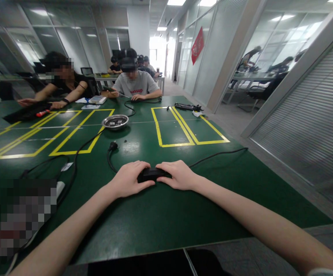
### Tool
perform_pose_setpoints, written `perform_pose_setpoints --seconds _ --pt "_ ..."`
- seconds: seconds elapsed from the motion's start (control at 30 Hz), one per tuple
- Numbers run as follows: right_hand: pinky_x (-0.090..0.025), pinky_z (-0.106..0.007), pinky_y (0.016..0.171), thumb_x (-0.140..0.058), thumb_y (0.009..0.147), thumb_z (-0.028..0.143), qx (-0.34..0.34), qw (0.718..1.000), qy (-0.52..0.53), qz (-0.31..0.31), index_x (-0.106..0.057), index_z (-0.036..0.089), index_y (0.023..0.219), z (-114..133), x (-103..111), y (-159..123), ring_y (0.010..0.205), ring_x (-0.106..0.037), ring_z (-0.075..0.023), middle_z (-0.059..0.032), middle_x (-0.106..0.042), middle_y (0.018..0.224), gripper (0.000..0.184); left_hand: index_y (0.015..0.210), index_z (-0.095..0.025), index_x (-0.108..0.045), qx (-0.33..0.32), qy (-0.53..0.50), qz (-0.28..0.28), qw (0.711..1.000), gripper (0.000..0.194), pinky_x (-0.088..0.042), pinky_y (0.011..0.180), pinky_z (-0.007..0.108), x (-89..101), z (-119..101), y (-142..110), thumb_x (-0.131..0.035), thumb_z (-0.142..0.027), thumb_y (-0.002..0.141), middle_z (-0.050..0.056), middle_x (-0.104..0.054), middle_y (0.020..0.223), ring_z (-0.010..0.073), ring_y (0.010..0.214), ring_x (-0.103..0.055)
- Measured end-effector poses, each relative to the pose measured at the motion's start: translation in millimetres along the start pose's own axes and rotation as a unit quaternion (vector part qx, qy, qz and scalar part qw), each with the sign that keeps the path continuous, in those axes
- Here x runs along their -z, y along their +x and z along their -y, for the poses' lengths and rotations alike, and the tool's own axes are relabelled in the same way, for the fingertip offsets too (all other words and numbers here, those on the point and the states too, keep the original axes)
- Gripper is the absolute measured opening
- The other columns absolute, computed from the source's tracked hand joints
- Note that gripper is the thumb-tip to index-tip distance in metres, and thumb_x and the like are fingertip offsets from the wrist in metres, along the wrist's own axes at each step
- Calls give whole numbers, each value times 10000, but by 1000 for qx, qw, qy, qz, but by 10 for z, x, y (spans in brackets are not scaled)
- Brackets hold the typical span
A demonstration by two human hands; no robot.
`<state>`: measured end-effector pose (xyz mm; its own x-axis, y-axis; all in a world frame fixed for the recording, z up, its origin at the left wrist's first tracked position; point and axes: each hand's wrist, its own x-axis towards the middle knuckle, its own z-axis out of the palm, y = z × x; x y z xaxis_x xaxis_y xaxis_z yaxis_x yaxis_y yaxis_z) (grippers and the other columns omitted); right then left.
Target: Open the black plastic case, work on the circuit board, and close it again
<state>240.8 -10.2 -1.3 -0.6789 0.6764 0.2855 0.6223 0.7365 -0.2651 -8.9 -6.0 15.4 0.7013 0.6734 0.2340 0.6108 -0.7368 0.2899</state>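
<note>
A small black box-shaped device (152,174) lies flat on the green table (160,214) in front of me. My left hand (130,177) grips its left end, fingers curled over the top. My right hand (178,174) covers its right end the same way. A black cable (218,154) runs from under my right hand toward the table's right edge. Another black cable ending in a plug (113,146) lies just beyond my left hand.
A metal bowl (115,122) holding small parts sits mid-table, with yellow taped rectangles (180,128) around it. Black cables (68,172) trail at left. Two people sit at the far end; a black tool (187,107) lies near the far right edge.
</note>
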Motion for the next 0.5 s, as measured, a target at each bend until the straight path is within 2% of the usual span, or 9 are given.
perform_pose_setpoints --seconds 0.17,0.3,0.37,0.5 --pt "-517 -300 756 -662 972 461 24 1000 1 -1 -599 181 1346 -4 16 -19 958 -730 -234 -102 -746 1112 471 1046 -183 -642 -12 -2 -2 1000 249 -522 801 344 -22 -24 8 -586 -421 996 71 -713 941 239 853 -676" --pt "-508 -285 724 -585 1027 424 40 999 -2 -3 -597 188 1374 -1 15 -30 899 -721 -212 -89 -740 1054 420 1063 -186 -662 -8 -31 -4 999 264 -515 773 326 -8 -31 -3 -601 -431 983 60 -722 937 224 826 -672" --pt "-509 -285 710 -563 1037 438 52 999 -11 -8 -562 193 1434 3 30 -30 874 -711 -208 -87 -725 1054 467 1083 -191 -670 1 -45 -5 999 265 -508 755 310 -1 -39 -11 -568 -422 1006 57 -731 946 213 821 -674" --pt "-520 -288 687 -567 1028 468 112 990 -79 17 -437 278 1566 34 83 -21 886 -691 -204 -104 -651 1234 585 1031 -193 -693 13 -73 -12 997 296 -501 740 291 -13 -48 -16 -529 -440 1036 48 -735 924 196 804 -676"
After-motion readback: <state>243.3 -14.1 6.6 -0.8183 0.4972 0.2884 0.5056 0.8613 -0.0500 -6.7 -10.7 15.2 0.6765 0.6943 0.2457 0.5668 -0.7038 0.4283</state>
